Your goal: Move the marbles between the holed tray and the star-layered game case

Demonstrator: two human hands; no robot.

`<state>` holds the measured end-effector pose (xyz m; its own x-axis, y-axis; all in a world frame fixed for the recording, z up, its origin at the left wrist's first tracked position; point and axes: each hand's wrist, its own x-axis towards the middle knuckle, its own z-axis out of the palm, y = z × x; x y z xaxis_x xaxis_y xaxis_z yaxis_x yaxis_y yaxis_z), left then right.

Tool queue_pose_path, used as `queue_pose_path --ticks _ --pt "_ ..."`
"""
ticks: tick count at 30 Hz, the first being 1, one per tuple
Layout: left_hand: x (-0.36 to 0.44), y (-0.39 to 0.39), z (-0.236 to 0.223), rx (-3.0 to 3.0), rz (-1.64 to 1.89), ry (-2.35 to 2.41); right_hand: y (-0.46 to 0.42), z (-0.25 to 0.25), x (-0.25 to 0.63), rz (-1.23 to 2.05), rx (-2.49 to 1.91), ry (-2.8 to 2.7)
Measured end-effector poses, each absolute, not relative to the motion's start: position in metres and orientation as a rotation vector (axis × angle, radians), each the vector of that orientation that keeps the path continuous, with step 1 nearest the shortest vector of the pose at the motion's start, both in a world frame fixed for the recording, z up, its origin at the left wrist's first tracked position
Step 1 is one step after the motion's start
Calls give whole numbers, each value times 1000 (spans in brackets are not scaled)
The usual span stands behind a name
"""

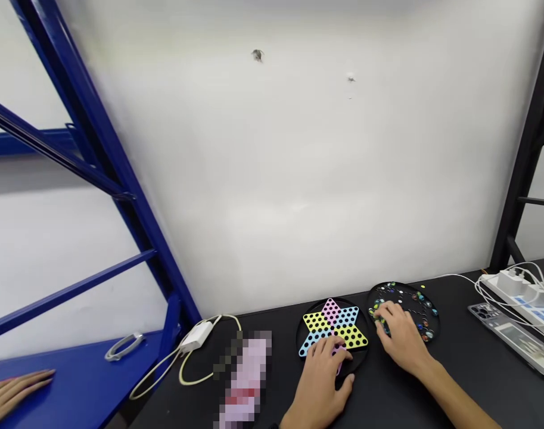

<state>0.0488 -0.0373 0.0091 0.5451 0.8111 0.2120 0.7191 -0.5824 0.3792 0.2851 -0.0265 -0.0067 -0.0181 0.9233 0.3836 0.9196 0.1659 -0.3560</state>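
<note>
My left hand rests over the near part of a star-shaped Chinese checkers board in pink, yellow and blue, dotted with dark holes. Its fingers are spread and bent, covering part of the near points; the thumb stands apart on the right. To the right, my right hand reaches over the left side of a round black tray. Colourful glass marbles lie around that tray. The thumb and fingers are curved with a small gap between them, close to marbles at the rim; the fingertips are partly hidden.
A grey phone and a white power strip with cables lie on the right. A white adapter with a looped cable and a blurred pinkish item are on the left. Another person's hand rests on a blue table.
</note>
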Motion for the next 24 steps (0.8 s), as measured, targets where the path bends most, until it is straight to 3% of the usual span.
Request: queue_pose_path --ticks 3,7,11,24 --pt "48 -37 8 2522 554 1264 -19 -10 319 -153 -2038 -1847" --pt "48 -38 8 2517 549 1272 -19 -13 343 -58 -2288 -1827" --pt "48 -38 6 2509 558 1275 -21 -14 342 93 -2320 -1855" --pt "48 -39 9 2497 555 1265 -23 -6 340 133 -2368 -1783"
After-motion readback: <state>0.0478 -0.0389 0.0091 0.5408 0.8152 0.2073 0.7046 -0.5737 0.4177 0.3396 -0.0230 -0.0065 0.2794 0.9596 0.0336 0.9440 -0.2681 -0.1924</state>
